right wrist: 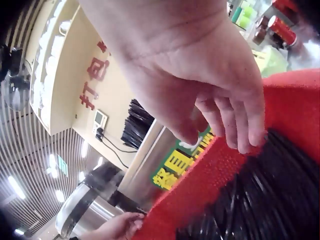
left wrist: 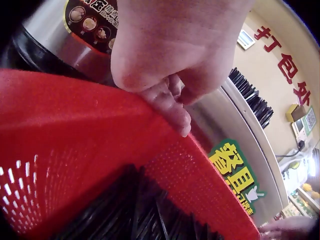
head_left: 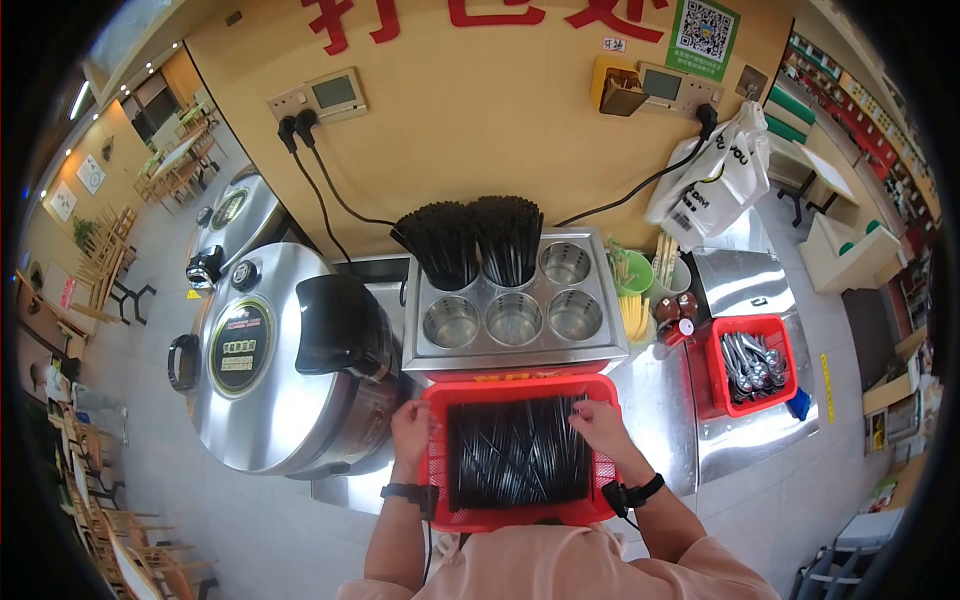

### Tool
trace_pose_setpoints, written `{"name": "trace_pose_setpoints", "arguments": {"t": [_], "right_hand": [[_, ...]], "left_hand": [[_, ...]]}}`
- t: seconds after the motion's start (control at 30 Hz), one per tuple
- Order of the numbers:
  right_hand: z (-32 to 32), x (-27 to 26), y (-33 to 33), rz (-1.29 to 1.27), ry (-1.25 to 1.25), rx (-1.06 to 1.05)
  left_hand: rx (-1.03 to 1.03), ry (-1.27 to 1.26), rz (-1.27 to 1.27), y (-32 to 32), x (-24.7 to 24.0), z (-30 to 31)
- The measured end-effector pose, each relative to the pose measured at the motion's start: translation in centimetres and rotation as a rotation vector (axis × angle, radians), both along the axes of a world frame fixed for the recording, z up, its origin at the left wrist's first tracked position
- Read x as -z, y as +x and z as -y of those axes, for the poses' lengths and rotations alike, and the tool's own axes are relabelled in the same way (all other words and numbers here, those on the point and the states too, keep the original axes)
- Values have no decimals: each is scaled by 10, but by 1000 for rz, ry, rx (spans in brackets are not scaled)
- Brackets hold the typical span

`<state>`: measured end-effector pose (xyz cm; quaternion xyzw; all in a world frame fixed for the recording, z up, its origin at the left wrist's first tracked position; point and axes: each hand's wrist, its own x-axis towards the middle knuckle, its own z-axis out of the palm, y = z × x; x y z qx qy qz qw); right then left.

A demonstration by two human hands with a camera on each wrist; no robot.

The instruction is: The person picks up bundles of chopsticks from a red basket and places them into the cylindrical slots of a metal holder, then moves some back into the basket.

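A red plastic basket (head_left: 432,495) with perforated walls is full of black chopsticks (head_left: 520,450), lying mostly lengthwise across it. My left hand (head_left: 411,430) is at the basket's left rim; in the left wrist view its curled fingers (left wrist: 172,107) grip that rim. Over the right side is my right hand (head_left: 598,425), its fingers loosely bent. In the right wrist view its fingertips (right wrist: 245,145) hang just inside the wall, close over the chopsticks' ends, pinching nothing. Behind the basket stands a steel holder (head_left: 416,362) with round cups; two back cups are packed with upright black chopsticks (head_left: 508,245).
Left of the basket stands a large steel cooker (head_left: 270,360) with a black handle. To the right are a red basket of spoons (head_left: 755,365), a sauce bottle (head_left: 675,332) and a green cup (head_left: 630,272). White plastic bags (head_left: 712,180) hang on the wall beside black power cords.
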<state>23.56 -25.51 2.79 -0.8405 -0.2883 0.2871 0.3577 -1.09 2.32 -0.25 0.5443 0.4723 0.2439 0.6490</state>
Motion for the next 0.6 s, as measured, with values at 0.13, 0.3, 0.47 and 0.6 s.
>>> {"name": "trace_pose_setpoints", "arguments": {"t": [0.13,0.3,0.47,0.6], "right_hand": [[-32,-62,15,78,231,30],[-92,-122,40,116,385,34],[-173,-128,74,239,371,-9],[-230,-125,84,337,303,84]], "left_hand": [[4,-16,5,2,-5,0],[49,42,-3,0,0,-3],[44,15,44,0,9,-5],[77,-39,52,-1,3,-7]]}}
